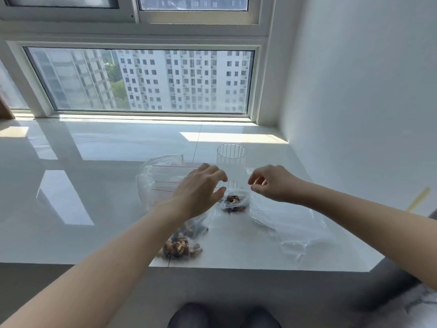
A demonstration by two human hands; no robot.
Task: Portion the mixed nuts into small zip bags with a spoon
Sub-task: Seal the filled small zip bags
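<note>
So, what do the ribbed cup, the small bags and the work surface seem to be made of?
Ribbed cup: clear glass or hard plastic, I cannot tell which; vertical ribs, fully see-through.
Small bag with nuts: thin soft clear plastic film; it crinkles and shows the nuts inside.
Work surface: white polished stone or tile, probably; it mirrors the window, and a thin joint line runs across it.

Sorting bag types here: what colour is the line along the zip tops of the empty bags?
Red, thin lines on the clear empty bags, seen in the head view.
</note>
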